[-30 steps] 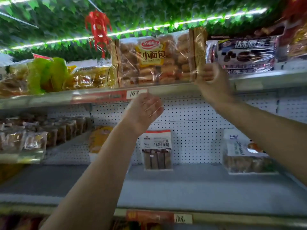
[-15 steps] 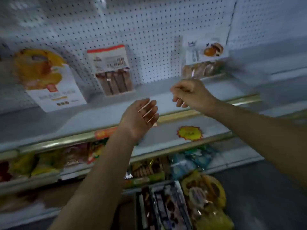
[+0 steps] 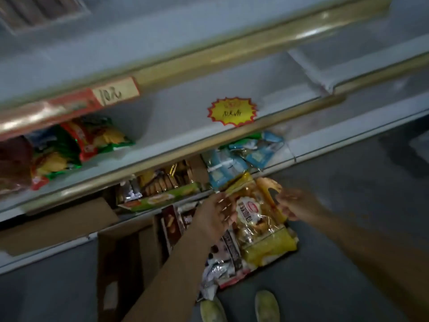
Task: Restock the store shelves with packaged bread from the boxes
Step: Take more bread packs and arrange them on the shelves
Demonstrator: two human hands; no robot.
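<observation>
Both hands were down at the open brown cardboard box [image 3: 130, 249] on the floor. One crinkly yellow-and-clear plastic bread bag [image 3: 257, 219] lay on top. My left hand [image 3: 216, 217] touched its side, fingers loose; my right hand [image 3: 299, 205] pinched its cut-out handle. Two greenish shoes [image 3: 239, 307] showed below.

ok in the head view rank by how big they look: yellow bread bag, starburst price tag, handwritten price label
1. yellow bread bag, though it is nearest the camera
2. starburst price tag
3. handwritten price label, close to the starburst
</observation>
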